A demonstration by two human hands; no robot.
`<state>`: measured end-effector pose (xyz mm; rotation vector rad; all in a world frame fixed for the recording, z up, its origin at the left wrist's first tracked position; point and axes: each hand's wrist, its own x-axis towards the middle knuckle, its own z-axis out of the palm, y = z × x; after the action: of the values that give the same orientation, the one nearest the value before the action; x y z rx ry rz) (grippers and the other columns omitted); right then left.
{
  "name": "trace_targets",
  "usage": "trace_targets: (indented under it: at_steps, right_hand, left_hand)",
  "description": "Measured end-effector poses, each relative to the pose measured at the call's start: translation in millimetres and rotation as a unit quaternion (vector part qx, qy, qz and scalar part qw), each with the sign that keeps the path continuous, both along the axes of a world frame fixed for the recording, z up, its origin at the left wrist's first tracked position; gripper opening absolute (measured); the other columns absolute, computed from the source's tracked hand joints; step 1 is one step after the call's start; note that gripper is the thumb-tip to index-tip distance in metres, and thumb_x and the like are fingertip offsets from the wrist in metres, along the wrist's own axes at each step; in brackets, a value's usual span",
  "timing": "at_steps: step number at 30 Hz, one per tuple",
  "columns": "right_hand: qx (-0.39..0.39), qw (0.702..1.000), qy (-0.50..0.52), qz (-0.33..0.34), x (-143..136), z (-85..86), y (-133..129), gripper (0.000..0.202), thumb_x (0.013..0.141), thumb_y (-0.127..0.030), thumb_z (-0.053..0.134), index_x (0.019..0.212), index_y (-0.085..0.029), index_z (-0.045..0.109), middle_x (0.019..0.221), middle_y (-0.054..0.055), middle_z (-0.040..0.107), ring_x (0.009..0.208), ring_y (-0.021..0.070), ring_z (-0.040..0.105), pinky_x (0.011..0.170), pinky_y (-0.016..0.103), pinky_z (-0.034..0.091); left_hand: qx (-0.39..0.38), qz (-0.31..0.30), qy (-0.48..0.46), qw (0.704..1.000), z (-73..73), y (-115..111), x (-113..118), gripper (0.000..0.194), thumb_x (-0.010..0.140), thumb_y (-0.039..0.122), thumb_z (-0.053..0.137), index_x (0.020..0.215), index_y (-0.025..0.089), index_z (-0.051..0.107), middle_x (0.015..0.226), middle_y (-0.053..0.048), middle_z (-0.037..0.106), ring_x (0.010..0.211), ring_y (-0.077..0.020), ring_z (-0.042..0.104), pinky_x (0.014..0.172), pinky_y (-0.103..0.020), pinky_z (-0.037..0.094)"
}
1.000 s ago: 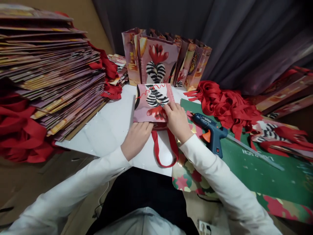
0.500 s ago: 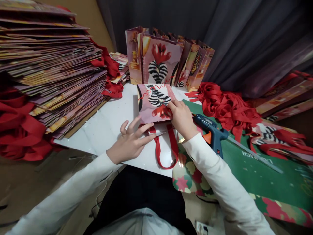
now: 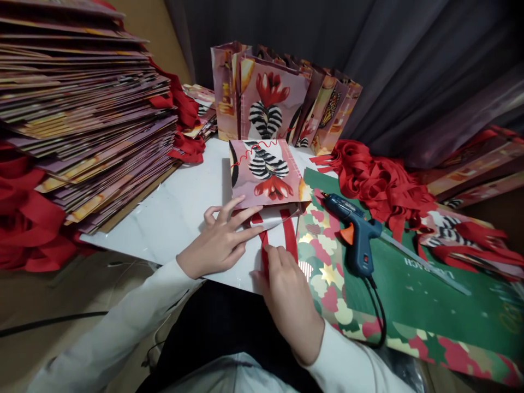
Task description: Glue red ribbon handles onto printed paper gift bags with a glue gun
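A pink printed paper gift bag (image 3: 266, 169) with zebra stripes and a red flower lies flat on the white table, its mouth towards me. From that mouth a red ribbon handle (image 3: 290, 240) runs towards the table's near edge. My left hand (image 3: 221, 240) lies with spread fingers at the bag's lower left edge, fingertips by the ribbon. Fingers curled, my right hand (image 3: 286, 295) closes on the ribbon loop, hiding its near end. To the right, a blue glue gun (image 3: 352, 229) with an orange trigger and a glue stick rests on a green printed sheet (image 3: 409, 295).
Upright gift bags (image 3: 270, 98) stand at the back. A tall stack of flat bags (image 3: 102, 120) rises on the left. Red ribbons (image 3: 376, 180) are heaped behind the glue gun, whose black cord (image 3: 380, 311) hangs towards me. Dark curtains (image 3: 286, 27) hang behind.
My right hand has left the bag's right edge and come down towards me onto the ribbon loop. My left hand has barely moved. More of the glue gun and bag is uncovered.
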<state>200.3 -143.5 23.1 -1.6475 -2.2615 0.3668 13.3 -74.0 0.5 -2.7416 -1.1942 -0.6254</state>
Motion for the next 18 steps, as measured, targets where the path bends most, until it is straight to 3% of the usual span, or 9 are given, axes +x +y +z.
trace_targets:
  at_steps: [2, 6, 12, 15, 18]
  right_hand:
    - [-0.013, 1.0, 0.006, -0.004, -1, -5.0, -2, 0.025, 0.093, -0.006, 0.04, 0.111, -0.016, 0.055, 0.093, 0.008, 0.062, 0.086, 0.0238, 0.058, 0.076, 0.036, 0.048]
    - [-0.042, 0.998, 0.047, -0.03, 11, -4.9, 8, 0.025, 0.092, -0.006, 0.041, 0.105, -0.018, 0.059, 0.085, 0.005, 0.064, 0.082, 0.0216, 0.058, 0.075, 0.032, 0.046]
    - [0.016, 0.993, -0.118, 0.007, 16, -9.5, 10, 0.049, 0.09, -0.006, 0.047, 0.137, -0.018, 0.051, 0.079, 0.005, 0.067, 0.082, 0.0253, 0.057, 0.084, 0.04, 0.042]
    - [0.021, 0.983, -0.179, 0.019, 10, -7.0, 9, 0.045, 0.09, -0.005, 0.044, 0.133, -0.01, 0.055, 0.088, 0.011, 0.069, 0.087, 0.0274, 0.058, 0.085, 0.043, 0.043]
    - [0.064, 0.979, -0.188, 0.052, 7, -4.3, 12, 0.04, 0.09, -0.004, 0.043, 0.126, -0.007, 0.06, 0.118, 0.019, 0.065, 0.108, 0.0312, 0.056, 0.092, 0.048, 0.042]
  left_hand:
    - [-0.003, 0.009, -0.001, 1.0, 0.0, -1, 2, 0.057, 0.085, 0.014, 0.048, 0.138, 0.036, 0.052, 0.152, -0.006, 0.041, 0.144, -0.0369, 0.022, 0.091, -0.052, 0.028]
    - [-0.003, 0.022, 0.0, 1.0, -1.2, -3, 5, 0.061, 0.084, 0.013, 0.048, 0.14, 0.038, 0.049, 0.152, -0.005, 0.04, 0.144, -0.0372, 0.022, 0.087, -0.049, 0.028]
    - [-0.002, 0.031, 0.006, 1.0, -1.8, -4, 7, 0.063, 0.083, 0.012, 0.048, 0.14, 0.038, 0.048, 0.152, -0.005, 0.041, 0.143, -0.0372, 0.023, 0.083, -0.047, 0.028]
    - [0.001, 0.039, 0.007, 0.999, -1.2, -6, 10, 0.062, 0.082, 0.013, 0.048, 0.139, 0.038, 0.05, 0.152, -0.004, 0.04, 0.143, -0.0368, 0.023, 0.081, -0.045, 0.029]
    - [-0.002, 0.045, 0.004, 0.999, -0.8, -7, 11, 0.058, 0.082, 0.014, 0.05, 0.135, 0.037, 0.055, 0.153, -0.004, 0.04, 0.143, -0.0369, 0.024, 0.079, -0.043, 0.029]
